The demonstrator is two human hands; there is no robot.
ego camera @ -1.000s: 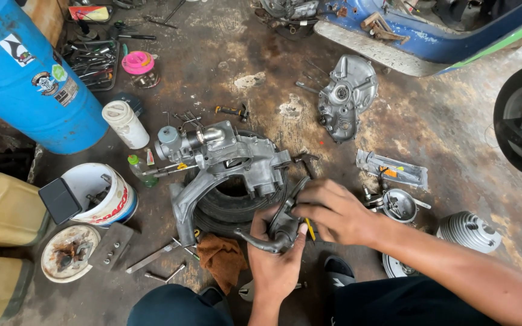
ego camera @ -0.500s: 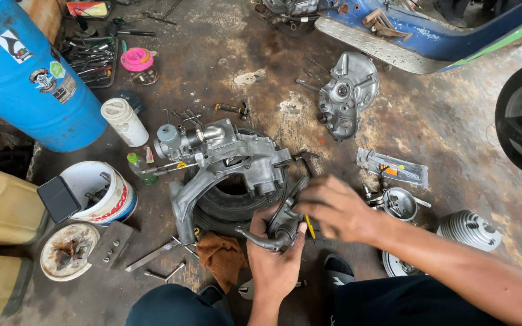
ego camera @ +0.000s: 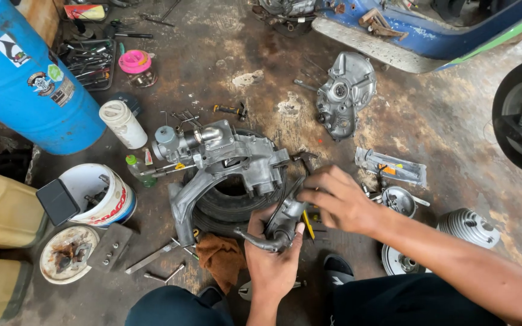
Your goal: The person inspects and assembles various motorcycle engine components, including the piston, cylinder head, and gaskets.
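Two yellow jerrycans (ego camera: 1, 211) sit at the far left, under a blue drum (ego camera: 25, 78), with a white bucket (ego camera: 101, 193) and a grimy round lid (ego camera: 67, 253) beside them. Further right, a grey engine casing (ego camera: 225, 160) rests on a black tyre (ego camera: 231, 202), and a rust-brown rag (ego camera: 222, 256) lies just below it on the oily concrete floor (ego camera: 212, 60).

At the casing's right edge the left hand (ego camera: 273, 262) is clamped around a small dark metal part (ego camera: 279, 226) with a curved lever end, held up against the casing. The right hand (ego camera: 339, 202) hovers just over the same part, fingers spread and bent; whether it grips anything I cannot tell. A yellow-handled tool (ego camera: 308, 224) pokes out just under it.

To the right lie a loose engine cover (ego camera: 345, 93), a flat packet (ego camera: 391, 167), a round metal housing (ego camera: 399, 199) and a finned cylinder (ego camera: 469, 228).

The part looks greasy, so it could slip from the left hand's hold and drop among the loose screws and bits on the floor. The casing is only balanced on the tyre; a hard push from either hand might tip it or pinch fingers.
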